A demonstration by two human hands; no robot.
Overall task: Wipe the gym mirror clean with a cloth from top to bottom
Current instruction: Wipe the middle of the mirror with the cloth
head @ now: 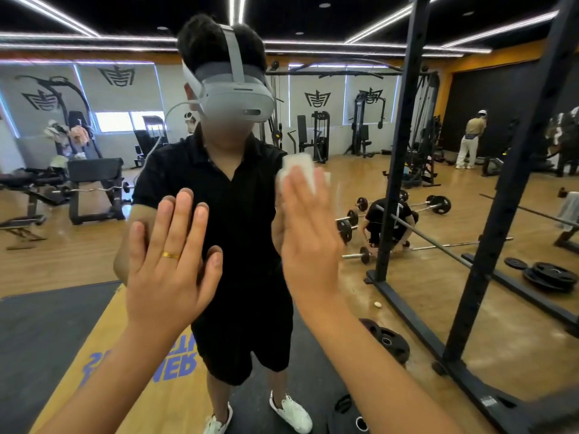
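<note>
The gym mirror (369, 126) fills the whole view and shows my own reflection in black clothes and a headset. My right hand (308, 233) lies flat with straight fingers and presses a white cloth (297, 169) against the glass at about chest height of the reflection. Most of the cloth is hidden under my fingers; its top edge sticks out above them. My left hand (170, 261), with a gold ring, rests flat on the mirror to the left, fingers spread, holding nothing.
A black squat rack (513, 195) with a barbell stands close on the right, beside the mirror. Reflected in the glass are weight plates, barbells on the wooden floor, benches, machines and other people. A black and yellow floor mat (56, 333) shows at the bottom left.
</note>
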